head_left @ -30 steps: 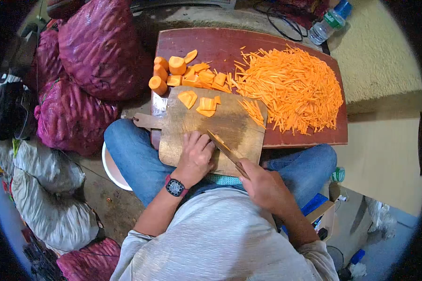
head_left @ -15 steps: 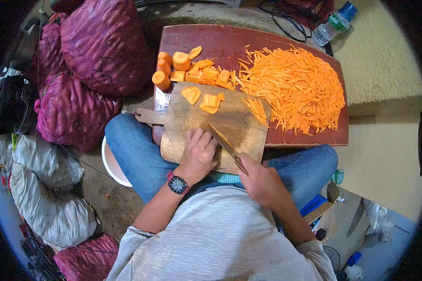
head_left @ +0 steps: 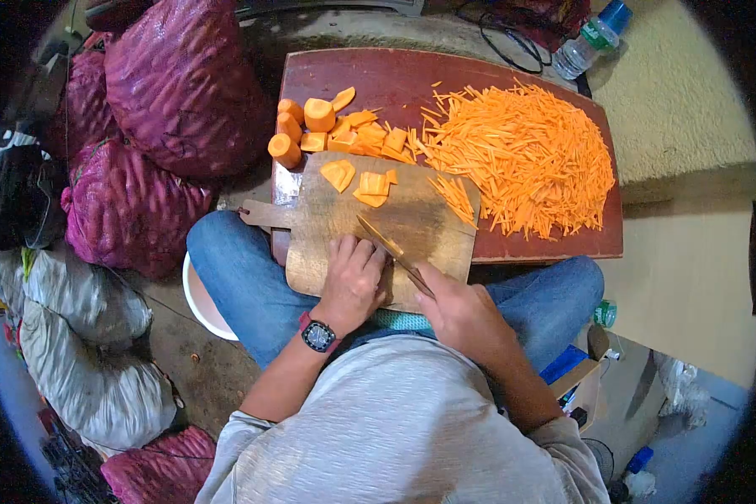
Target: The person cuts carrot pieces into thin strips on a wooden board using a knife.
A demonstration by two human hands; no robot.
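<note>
- A knife [head_left: 392, 251] is gripped in the right hand [head_left: 455, 312], its narrow blade slanted across the near part of the wooden cutting board [head_left: 412, 220].
- The left hand [head_left: 353, 277] is pressed, fingers curled, onto the board's near edge just beside the blade; whatever lies under it is hidden.
- Flat orange carrot slices [head_left: 363, 184] are seen at the board's far edge.
- Thin carrot strips [head_left: 525, 155] are heaped beyond the board, with thick carrot chunks [head_left: 311, 122] beside them.
</note>
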